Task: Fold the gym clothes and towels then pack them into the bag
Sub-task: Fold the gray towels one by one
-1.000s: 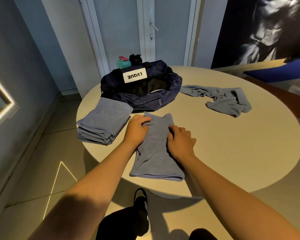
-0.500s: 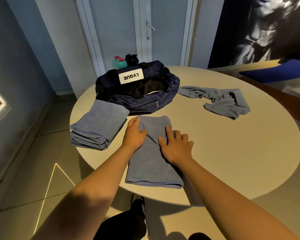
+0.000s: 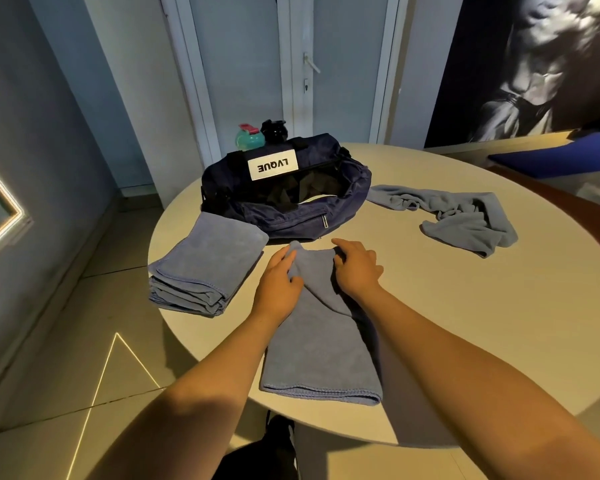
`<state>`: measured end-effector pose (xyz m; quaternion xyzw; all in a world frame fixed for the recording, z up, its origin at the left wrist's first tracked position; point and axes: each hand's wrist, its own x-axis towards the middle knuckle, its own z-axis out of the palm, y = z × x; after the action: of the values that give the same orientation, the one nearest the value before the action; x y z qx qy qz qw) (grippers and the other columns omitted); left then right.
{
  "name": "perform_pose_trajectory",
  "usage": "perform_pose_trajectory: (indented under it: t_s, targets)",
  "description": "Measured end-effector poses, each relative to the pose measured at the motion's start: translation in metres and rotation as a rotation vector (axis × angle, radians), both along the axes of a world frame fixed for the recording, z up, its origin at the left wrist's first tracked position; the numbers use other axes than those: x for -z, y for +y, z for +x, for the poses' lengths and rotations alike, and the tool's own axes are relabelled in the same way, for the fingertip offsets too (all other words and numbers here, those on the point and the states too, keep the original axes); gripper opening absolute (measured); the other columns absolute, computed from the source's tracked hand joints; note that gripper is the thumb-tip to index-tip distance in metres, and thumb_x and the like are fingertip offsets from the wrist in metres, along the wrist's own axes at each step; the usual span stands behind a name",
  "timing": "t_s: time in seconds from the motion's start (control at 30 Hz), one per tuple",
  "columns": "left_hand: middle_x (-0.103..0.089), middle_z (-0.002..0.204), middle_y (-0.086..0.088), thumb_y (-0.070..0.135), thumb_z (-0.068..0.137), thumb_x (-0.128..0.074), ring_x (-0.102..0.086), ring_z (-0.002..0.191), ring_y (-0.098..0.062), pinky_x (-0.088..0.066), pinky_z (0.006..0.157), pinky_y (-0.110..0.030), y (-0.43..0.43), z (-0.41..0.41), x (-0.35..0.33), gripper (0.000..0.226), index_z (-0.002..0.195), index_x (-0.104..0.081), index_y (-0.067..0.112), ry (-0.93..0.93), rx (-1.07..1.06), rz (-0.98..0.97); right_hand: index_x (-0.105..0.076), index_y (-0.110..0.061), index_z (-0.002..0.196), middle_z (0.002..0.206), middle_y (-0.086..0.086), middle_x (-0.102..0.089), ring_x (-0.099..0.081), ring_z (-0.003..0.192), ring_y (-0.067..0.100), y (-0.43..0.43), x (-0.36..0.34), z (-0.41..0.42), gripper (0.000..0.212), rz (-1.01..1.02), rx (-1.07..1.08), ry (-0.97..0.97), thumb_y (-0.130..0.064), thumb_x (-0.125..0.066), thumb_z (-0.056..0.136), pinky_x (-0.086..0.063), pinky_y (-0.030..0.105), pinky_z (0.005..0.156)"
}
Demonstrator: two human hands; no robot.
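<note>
A long blue-grey towel (image 3: 321,355) lies folded lengthwise on the round table (image 3: 465,323), its near end at the table's front edge. My left hand (image 3: 279,285) pinches the towel's far left corner. My right hand (image 3: 355,268) grips its far right corner, and the cloth bunches between the two hands. Just beyond them a navy gym bag (image 3: 291,192) with a white label stands unzipped, its inside dark. A folded stack of blue towels (image 3: 205,261) rests left of the hands. An unfolded blue-grey garment (image 3: 461,216) lies crumpled at the right.
A teal bottle (image 3: 248,136) and a black bottle (image 3: 274,129) stand behind the bag. White doors are beyond the table. A bench with a blue mat (image 3: 561,154) runs along the right wall. My shoe (image 3: 281,434) shows under the table's edge.
Both hands have slid forward along the towel from its middle to its far end and closed on the corners. The view has tilted a little.
</note>
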<state>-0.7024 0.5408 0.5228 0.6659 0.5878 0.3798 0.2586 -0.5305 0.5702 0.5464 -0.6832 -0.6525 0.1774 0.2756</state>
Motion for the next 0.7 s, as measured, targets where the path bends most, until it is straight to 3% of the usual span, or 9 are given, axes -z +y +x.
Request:
perform_pose_trajectory:
  t_s: [0.1, 0.3, 0.43, 0.53, 0.6, 0.7]
  targets:
    - [-0.028, 0.162, 0.005, 0.009, 0.1, -0.051, -0.033, 0.144, -0.015, -0.029, 0.106, -0.02, 0.002, 0.001, 0.001, 0.06, 0.157, -0.033, 0.021, 0.003, -0.041, -0.01, -0.064, -0.025, 0.125, 0.126, 0.007, -0.059, -0.046, 0.117, 0.032, 0.011, -0.002, 0.002, 0.032, 0.055, 0.048, -0.01, -0.019, -0.039, 0.106, -0.031, 0.042, 0.09]
    - [-0.018, 0.166, 0.004, 0.01, 0.105, -0.042, -0.026, 0.149, -0.018, -0.023, 0.109, -0.021, 0.005, 0.006, 0.003, 0.057, 0.159, -0.026, 0.017, 0.05, -0.091, -0.043, -0.06, -0.017, 0.108, 0.113, 0.011, -0.061, -0.049, 0.101, 0.03, 0.016, 0.004, 0.003, 0.026, 0.037, 0.122, -0.067, -0.018, -0.034, 0.103, -0.035, 0.041, 0.082]
    - [-0.014, 0.168, 0.004, 0.013, 0.106, -0.041, -0.022, 0.151, -0.019, -0.025, 0.11, -0.023, 0.004, 0.007, 0.001, 0.054, 0.158, -0.027, 0.018, 0.076, -0.104, -0.064, -0.052, -0.021, 0.131, 0.135, 0.009, -0.049, -0.042, 0.119, 0.031, 0.007, 0.0, -0.002, 0.033, 0.133, 0.119, -0.216, -0.03, -0.032, 0.107, -0.035, 0.045, 0.095]
    - [-0.016, 0.167, 0.004, 0.011, 0.106, -0.041, -0.023, 0.151, -0.019, -0.024, 0.103, -0.019, 0.004, 0.007, -0.001, 0.053, 0.157, -0.031, 0.019, 0.071, -0.109, -0.055, -0.056, -0.02, 0.118, 0.119, 0.009, -0.052, -0.045, 0.108, 0.029, -0.011, -0.009, -0.004, 0.026, 0.29, 0.071, -0.328, -0.033, -0.04, 0.103, -0.034, 0.043, 0.09]
    - [-0.02, 0.166, 0.004, 0.008, 0.105, -0.041, -0.026, 0.149, -0.018, -0.024, 0.102, -0.018, 0.003, 0.006, -0.001, 0.052, 0.156, -0.036, 0.02, 0.04, -0.106, -0.045, -0.061, -0.019, 0.113, 0.113, 0.008, -0.054, -0.048, 0.104, 0.03, -0.024, -0.009, -0.006, 0.028, 0.218, 0.02, -0.375, -0.032, -0.041, 0.1, -0.034, 0.042, 0.087]
    - [-0.025, 0.165, 0.004, 0.008, 0.103, -0.045, -0.031, 0.147, -0.018, -0.028, 0.104, -0.02, -0.002, 0.005, -0.004, 0.049, 0.151, -0.045, 0.019, -0.016, -0.089, -0.035, -0.056, -0.021, 0.129, 0.137, 0.009, -0.047, -0.042, 0.122, 0.031, -0.043, 0.004, -0.006, 0.039, 0.026, -0.101, -0.421, -0.039, -0.033, 0.103, -0.036, 0.043, 0.092]
